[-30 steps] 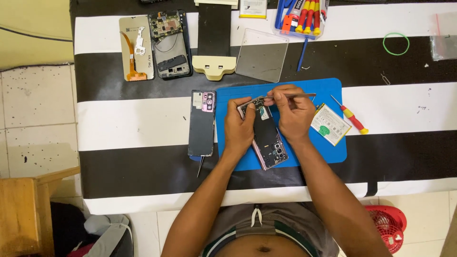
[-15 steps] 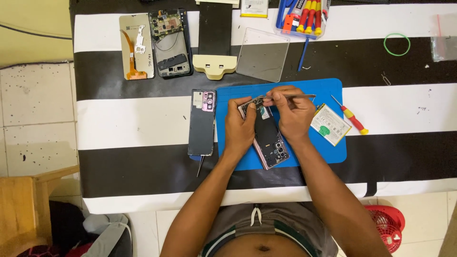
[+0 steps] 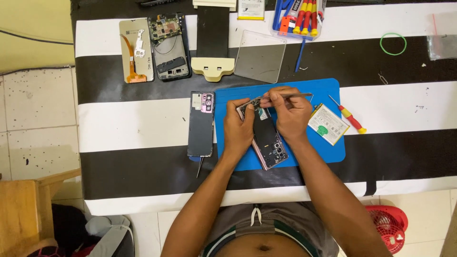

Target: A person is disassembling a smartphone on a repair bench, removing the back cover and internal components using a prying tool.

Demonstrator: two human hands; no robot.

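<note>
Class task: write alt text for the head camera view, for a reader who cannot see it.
A person's left hand steadies an opened phone on a blue mat while the right hand works metal tweezers into its top end. A detached back cover, battery and screwdriver lie alongside on a striped table.

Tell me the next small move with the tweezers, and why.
Probably ease the tweezers tip under the part at the top of the opened phone and lift gently: the right hand already has the tip there, and the left hand steadies the phone on the blue mat.
</note>
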